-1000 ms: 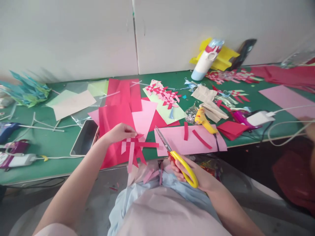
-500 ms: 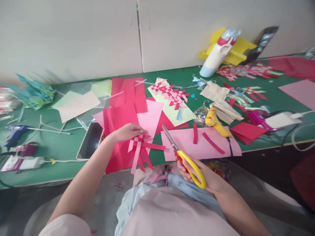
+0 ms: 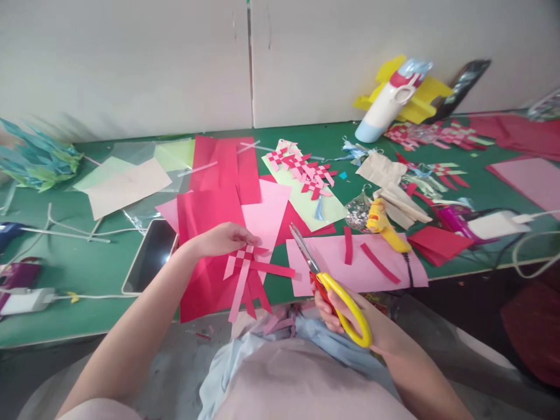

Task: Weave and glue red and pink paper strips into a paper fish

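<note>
My left hand (image 3: 230, 239) pinches the upper edge of a woven paper piece (image 3: 245, 256) made of red and pink strips. Its loose strips hang down and out to the right, over red paper sheets (image 3: 203, 274). In my right hand (image 3: 330, 309) is a pair of scissors (image 3: 326, 283) with yellow and red handles, blades pointing up and left, apart from the woven piece. Beneath and right of the blades lies a pink paper sheet (image 3: 315, 274) bearing two red strips (image 3: 380, 263). Finished-looking woven paper fish (image 3: 301, 166) rest on a pale green sheet (image 3: 330, 213).
A yellow glue gun (image 3: 385, 224) and a red folded paper (image 3: 440, 240) lie at right. Behind them a white bottle (image 3: 385, 111) stands before yellow paper. At left are a phone (image 3: 149, 256), a white power adapter (image 3: 30, 300) and teal paper leaves (image 3: 37, 154).
The view has shifted slightly, so things at left sit further left. Both hands keep their hold on the woven piece and the scissors.
</note>
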A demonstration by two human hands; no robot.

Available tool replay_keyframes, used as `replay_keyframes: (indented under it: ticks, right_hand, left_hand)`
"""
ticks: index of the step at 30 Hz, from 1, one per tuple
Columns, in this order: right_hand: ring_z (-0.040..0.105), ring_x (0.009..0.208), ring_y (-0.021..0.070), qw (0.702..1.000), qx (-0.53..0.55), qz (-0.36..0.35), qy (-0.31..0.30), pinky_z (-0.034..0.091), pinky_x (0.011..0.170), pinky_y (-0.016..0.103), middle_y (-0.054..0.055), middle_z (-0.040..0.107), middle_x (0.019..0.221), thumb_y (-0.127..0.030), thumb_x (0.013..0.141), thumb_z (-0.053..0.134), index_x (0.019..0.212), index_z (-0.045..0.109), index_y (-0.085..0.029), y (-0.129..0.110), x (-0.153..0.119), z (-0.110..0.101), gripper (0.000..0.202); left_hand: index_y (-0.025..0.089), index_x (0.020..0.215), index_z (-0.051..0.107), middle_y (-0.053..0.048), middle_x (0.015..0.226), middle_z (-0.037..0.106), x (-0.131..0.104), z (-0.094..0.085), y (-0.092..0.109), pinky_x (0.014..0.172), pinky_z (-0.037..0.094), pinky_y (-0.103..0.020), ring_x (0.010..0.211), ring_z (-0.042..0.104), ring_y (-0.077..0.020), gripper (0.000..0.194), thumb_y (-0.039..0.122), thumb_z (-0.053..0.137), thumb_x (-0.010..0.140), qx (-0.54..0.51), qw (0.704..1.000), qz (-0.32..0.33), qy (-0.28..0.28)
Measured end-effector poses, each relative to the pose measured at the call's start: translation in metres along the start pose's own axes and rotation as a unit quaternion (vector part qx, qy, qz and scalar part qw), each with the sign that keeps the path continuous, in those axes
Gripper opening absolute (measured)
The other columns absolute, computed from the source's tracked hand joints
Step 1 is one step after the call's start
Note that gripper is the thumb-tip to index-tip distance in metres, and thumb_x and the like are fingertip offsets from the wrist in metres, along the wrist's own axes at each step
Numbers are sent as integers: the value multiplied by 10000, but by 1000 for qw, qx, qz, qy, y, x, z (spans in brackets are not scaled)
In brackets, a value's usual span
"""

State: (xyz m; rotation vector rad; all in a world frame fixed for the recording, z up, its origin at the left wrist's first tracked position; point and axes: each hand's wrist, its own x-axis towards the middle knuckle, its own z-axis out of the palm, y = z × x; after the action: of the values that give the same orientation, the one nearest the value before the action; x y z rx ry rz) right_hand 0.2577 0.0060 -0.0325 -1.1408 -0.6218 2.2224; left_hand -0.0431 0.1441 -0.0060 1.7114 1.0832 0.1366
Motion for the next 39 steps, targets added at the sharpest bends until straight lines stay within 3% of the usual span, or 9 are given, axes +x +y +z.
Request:
replay_keyframes:
  ticks: [14,24,29,31,34,39]
  right_hand:
    - [332,511,84,999,-31,16,12,237,467,256,-31,401,661,-525,782,705,758,485,-219,-8,3,13,377]
    - [359,527,75,999,-21,34,31,282,469,226,-19,452,677,-555,777,704,829,534,-203,-4,6,11,395]
    - [360,520,81,999,-19,28,40,288,457,236,-14,464,685,-552,746,733,855,558,-214,-6,6,14,396]
    - [366,516,75,999,-26,25,38,286,453,230,-11,478,704,-558,736,740,857,562,-215,-7,7,16,405]
    - [381,520,62,999,-40,7,17,298,468,221,-1,519,758,-554,767,715,901,576,-220,-9,9,18,386]
    - [394,523,78,996,-78,-47,-17,304,472,246,32,583,813,-548,838,637,937,605,-217,-18,17,26,347]
  left_hand:
    - [217,1052,732,-35,1148,723,0,-5,-1,948,498,-314,1119,642,-203,331,162,558,776,19,1000,9,-4]
    - [224,1012,745,-18,1093,743,1,-5,-2,867,528,-285,1032,679,-184,408,49,533,711,9,1000,14,-4]
    - [252,1001,753,5,1086,745,2,-4,-2,886,516,-280,1044,674,-182,373,87,539,744,20,999,41,-1]
    - [257,1000,753,7,1071,749,1,-4,0,869,522,-281,1020,680,-184,351,116,537,762,37,998,45,20]
    - [238,1064,731,-10,1102,737,-10,-3,3,871,520,-290,1017,671,-192,358,148,511,798,103,988,39,111]
    - [199,1083,709,-54,1095,721,-54,13,0,886,508,-345,1031,637,-228,381,140,425,837,221,942,15,251]
